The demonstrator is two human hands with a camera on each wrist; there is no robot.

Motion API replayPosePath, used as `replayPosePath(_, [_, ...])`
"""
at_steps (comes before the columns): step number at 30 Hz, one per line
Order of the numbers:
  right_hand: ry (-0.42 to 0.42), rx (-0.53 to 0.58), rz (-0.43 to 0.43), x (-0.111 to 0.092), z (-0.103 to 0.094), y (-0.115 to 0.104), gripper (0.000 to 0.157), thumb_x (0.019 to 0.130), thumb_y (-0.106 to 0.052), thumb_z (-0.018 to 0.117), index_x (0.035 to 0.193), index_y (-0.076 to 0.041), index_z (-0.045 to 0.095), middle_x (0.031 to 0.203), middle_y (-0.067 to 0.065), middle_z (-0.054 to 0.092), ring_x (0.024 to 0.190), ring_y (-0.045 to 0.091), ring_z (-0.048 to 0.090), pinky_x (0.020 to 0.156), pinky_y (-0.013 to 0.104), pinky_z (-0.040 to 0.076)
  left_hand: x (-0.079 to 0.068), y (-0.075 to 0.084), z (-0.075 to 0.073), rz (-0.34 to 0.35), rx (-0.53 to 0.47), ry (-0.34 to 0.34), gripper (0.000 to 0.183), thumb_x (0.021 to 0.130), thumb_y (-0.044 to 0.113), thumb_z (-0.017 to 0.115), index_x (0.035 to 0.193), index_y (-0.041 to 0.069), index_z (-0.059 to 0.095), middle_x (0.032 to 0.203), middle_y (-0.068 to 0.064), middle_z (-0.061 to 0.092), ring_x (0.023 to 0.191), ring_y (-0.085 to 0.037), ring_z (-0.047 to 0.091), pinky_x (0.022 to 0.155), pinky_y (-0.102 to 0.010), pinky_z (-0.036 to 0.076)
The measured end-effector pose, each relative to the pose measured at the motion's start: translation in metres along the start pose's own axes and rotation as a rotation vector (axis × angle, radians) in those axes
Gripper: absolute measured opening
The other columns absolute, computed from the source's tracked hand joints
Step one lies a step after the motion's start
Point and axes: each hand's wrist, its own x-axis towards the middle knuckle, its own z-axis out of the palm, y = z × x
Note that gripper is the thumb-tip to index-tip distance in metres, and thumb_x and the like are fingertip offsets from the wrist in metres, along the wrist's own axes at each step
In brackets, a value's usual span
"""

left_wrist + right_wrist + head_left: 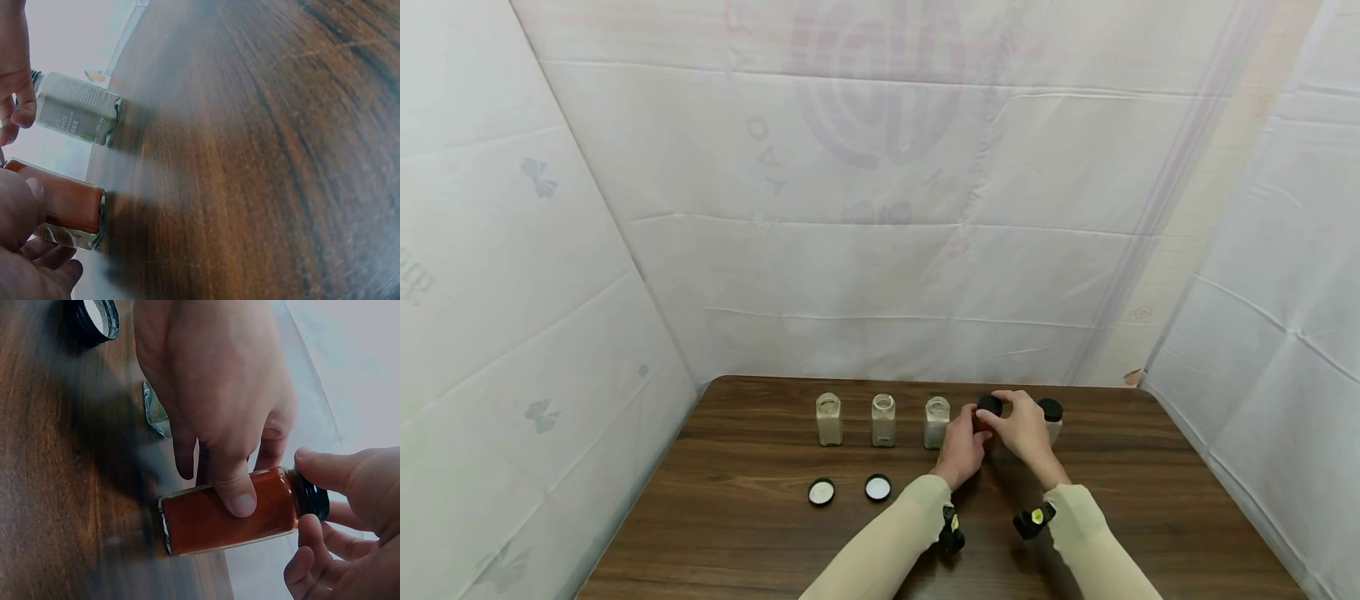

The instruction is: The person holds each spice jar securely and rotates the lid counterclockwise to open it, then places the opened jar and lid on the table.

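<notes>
A square glass jar of red-orange powder (206, 525) stands on the table between my two hands. My left hand (962, 447) grips the jar's body, its thumb across one flat side. Around the black lid (990, 405) on top, my right hand (1026, 429) curls its thumb and fingers. In the right wrist view the lid sits on the jar's neck. Just right of my right hand is another jar with a black lid (1051, 409); the left wrist view shows its pale contents and printed side (75, 112).
Three lidless glass jars, the left one (829, 421), the middle one (883, 422) and the right one (936, 425), stand in a row to the left. Two black lids (822, 492) (877, 487) lie white side up on the wooden table (737, 533). White sheeting (850, 275) hangs behind.
</notes>
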Motion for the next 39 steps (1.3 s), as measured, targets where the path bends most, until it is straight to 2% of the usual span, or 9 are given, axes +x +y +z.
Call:
replayPosePath(11, [0.027, 0.010, -0.020, 0.0013, 0.0017, 0.0022, 0.049, 0.090, -0.025, 0.082, 0.130, 0.001, 0.068, 0.124, 0.024, 0.063, 0.093, 0.036, 0.062, 0.078, 0.049, 0.051, 0.0011, 0.0022, -0.0006, -0.038, -0.004, -0.020, 0.043, 0.102, 0.015, 0.065, 0.142, 0.005, 0.051, 0.129, -0.016, 0.066, 0.116, -0.028, 0.066, 0.094, -0.041, 0.055])
replayPosePath(17, [0.027, 0.012, -0.015, 0.0017, 0.0016, 0.0035, 0.048, 0.091, -0.025, 0.082, 0.130, 0.000, 0.069, 0.124, 0.023, 0.063, 0.095, 0.037, 0.063, 0.080, 0.050, 0.052, 0.0018, 0.0014, 0.0005, -0.041, 0.005, -0.018, 0.043, 0.102, 0.015, 0.066, 0.141, 0.006, 0.052, 0.128, -0.015, 0.067, 0.114, -0.027, 0.067, 0.093, -0.041, 0.055])
replayPosePath(24, [0.027, 0.024, -0.022, 0.0011, 0.0016, 0.0051, 0.048, 0.091, -0.024, 0.081, 0.131, 0.000, 0.068, 0.127, 0.024, 0.062, 0.109, 0.043, 0.062, 0.089, 0.055, 0.051, 0.0021, 0.0020, 0.0014, -0.042, 0.017, -0.021, 0.044, 0.102, 0.016, 0.066, 0.141, 0.006, 0.051, 0.128, -0.015, 0.067, 0.114, -0.026, 0.067, 0.093, -0.041, 0.055])
replayPosePath(26, [0.032, 0.024, -0.028, 0.0009, 0.0017, 0.0053, 0.047, 0.091, -0.024, 0.081, 0.130, 0.000, 0.068, 0.127, 0.023, 0.063, 0.108, 0.042, 0.063, 0.088, 0.055, 0.052, 0.0017, 0.0031, 0.0012, -0.040, 0.024, -0.022, 0.044, 0.102, 0.015, 0.066, 0.142, 0.005, 0.051, 0.127, -0.015, 0.067, 0.113, -0.026, 0.067, 0.093, -0.040, 0.056])
replayPosePath(29, [0.034, 0.028, -0.043, 0.0004, 0.0020, 0.0052, 0.046, 0.092, -0.023, 0.080, 0.130, 0.000, 0.068, 0.125, 0.022, 0.063, 0.095, 0.038, 0.063, 0.082, 0.051, 0.052, 0.0018, 0.0043, 0.0013, -0.032, 0.042, -0.017, 0.043, 0.102, 0.015, 0.065, 0.142, 0.005, 0.051, 0.125, -0.016, 0.068, 0.111, -0.026, 0.068, 0.091, -0.040, 0.056])
replayPosePath(32, [0.036, 0.024, -0.063, 0.0004, 0.0024, 0.0057, 0.045, 0.092, -0.022, 0.080, 0.130, 0.000, 0.069, 0.124, 0.020, 0.064, 0.090, 0.036, 0.062, 0.079, 0.049, 0.052, 0.0020, 0.0052, 0.0009, -0.025, 0.061, -0.009, 0.043, 0.102, 0.014, 0.066, 0.141, 0.005, 0.051, 0.123, -0.017, 0.070, 0.108, -0.026, 0.069, 0.088, -0.039, 0.057])
replayPosePath(36, [0.025, 0.012, -0.092, 0.0002, 0.0020, 0.0060, 0.044, 0.093, -0.022, 0.078, 0.131, -0.001, 0.068, 0.124, 0.018, 0.064, 0.099, 0.036, 0.064, 0.080, 0.049, 0.053, 0.0018, 0.0056, 0.0010, -0.032, 0.085, -0.008, 0.042, 0.102, 0.015, 0.066, 0.140, 0.005, 0.051, 0.122, -0.017, 0.070, 0.107, -0.024, 0.070, 0.087, -0.037, 0.057])
replayPosePath(39, [0.003, 0.008, -0.100, 0.0005, 0.0012, 0.0054, 0.044, 0.094, -0.023, 0.077, 0.132, -0.002, 0.068, 0.125, 0.017, 0.063, 0.098, 0.034, 0.064, 0.078, 0.047, 0.053, 0.0016, 0.0054, 0.0011, -0.036, 0.095, -0.009, 0.042, 0.102, 0.015, 0.066, 0.140, 0.005, 0.051, 0.121, -0.017, 0.070, 0.106, -0.024, 0.070, 0.086, -0.037, 0.057])
